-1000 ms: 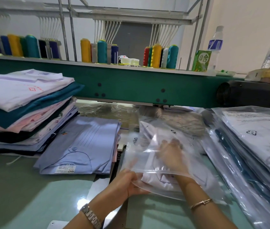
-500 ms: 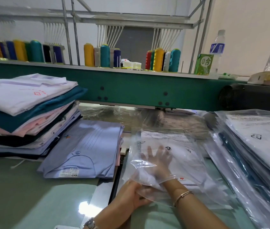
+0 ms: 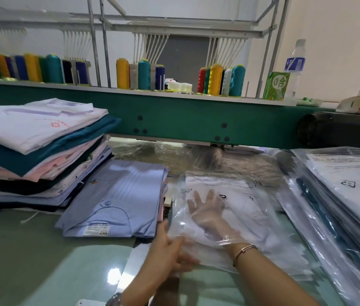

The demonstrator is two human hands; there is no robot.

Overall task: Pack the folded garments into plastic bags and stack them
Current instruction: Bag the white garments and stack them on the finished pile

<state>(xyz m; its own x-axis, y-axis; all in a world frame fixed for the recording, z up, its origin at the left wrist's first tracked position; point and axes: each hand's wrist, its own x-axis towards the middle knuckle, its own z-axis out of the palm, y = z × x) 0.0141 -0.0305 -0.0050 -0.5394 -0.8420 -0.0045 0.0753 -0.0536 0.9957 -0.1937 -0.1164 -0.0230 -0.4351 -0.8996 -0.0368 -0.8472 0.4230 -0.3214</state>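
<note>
Clear plastic is what I see in the middle of my view: a bag point(image 3: 252, 219) lies flat on the green table point(image 3: 31, 261), a little toward 5 o'clock from the centre. Its open mouth points to 6 o'clock, toward the person. Inside it I can see a white garment point(image 3: 238, 195), folded, with small dark marks on it.

The right hand point(image 3: 207, 210) is inside the bag up to the wrist. Its fingers are straight and spread, and they hold nothing; they lie flat over the garment and point to 12 o'clock. A thin bracelet point(image 3: 244, 250) sits on this wrist, just outside the mouth. The left hand point(image 3: 170, 250) grips the bag edge at the 7 o'clock corner, with the fingers curled on the plastic.

At 9 o'clock from the bag, just beside it, lies a blue shirt point(image 3: 119, 195) with a paper label at its near edge. At 10 o'clock stands a pile point(image 3: 38, 151) of unpacked folded clothes, white on top, then teal and pink below. At 3 o'clock is a stack point(image 3: 346, 195) of packed bags, leaning a little.

At 12 o'clock a green beam point(image 3: 185, 122) carries thread cones point(image 3: 215, 79) of many colours. A bottle point(image 3: 296, 62) stands at 1 o'clock.
</note>
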